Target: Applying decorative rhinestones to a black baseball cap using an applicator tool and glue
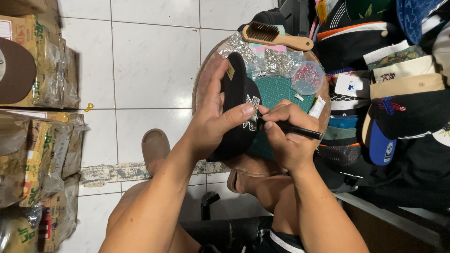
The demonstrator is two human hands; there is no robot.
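Black cap (pixel 236 117), clamped by the left hand (pixel 213 124) above the green mat (pixel 281 91), should be steadied while the right hand (pixel 286 136) pinches the pen-like tool (pixel 300 131) lightly at its emblem (pixel 253 112).

arms: we see both bare, no sleeves | left hand (pixel 211 124) and right hand (pixel 286 138): no gloves, no rings | legs: we wear dark shorts with white stripe | foot: tan slipper (pixel 153 146)
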